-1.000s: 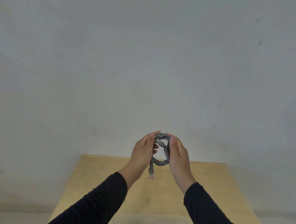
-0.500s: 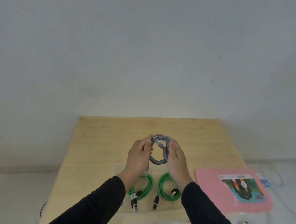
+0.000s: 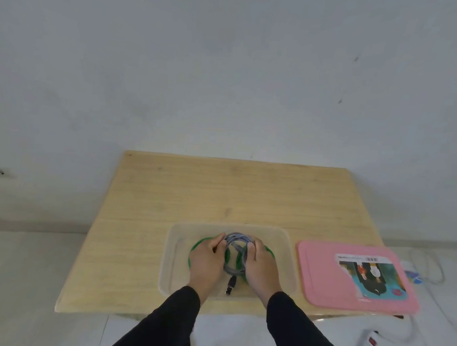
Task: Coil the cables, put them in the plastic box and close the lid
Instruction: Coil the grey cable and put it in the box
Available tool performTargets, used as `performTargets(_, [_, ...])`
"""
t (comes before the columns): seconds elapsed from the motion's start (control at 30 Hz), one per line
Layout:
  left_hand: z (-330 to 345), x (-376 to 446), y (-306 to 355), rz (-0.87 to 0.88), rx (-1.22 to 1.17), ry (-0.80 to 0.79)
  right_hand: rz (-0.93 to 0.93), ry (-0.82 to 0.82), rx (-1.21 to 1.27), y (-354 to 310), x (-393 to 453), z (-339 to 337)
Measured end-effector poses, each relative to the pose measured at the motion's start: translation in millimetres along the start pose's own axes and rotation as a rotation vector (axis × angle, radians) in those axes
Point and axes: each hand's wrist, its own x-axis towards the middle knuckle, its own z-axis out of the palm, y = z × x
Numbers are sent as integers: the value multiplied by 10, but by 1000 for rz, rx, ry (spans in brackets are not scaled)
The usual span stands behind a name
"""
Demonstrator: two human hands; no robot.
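Inside the translucent plastic box (image 3: 284, 257), both hands clasp one grey coiled cable (image 3: 234, 255) — left hand (image 3: 206, 261), right hand (image 3: 261, 267). Green coils (image 3: 195, 247) lie beneath. Pink lid (image 3: 322, 283) rests flat on the wooden surface (image 3: 194, 192).

Pale wood tabletop (image 3: 194, 197), matt, faint grain. Translucent, frosted plastic box (image 3: 170, 251). Smooth pink plastic lid (image 3: 319, 278) bearing a printed paper label (image 3: 370, 278). Grey cable (image 3: 235, 255), dull sheath. Black cloth sleeves (image 3: 169, 325).
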Motion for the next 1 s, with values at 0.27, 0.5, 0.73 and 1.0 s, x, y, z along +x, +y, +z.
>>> performTargets(0.27, [116,54,9,24,177,34,15,6,-196,57,65,63])
performTargets(0.5, [107,-1,31,121,353,31,-105,94,-469,-6,-54,21])
performTargets(0.73, [37,-81,5,286,552,25,-223,96,-535,19,-114,26])
performTargets(1.0, [-33,-154,49,510,807,54,-280,129,-617,-5,-149,-63])
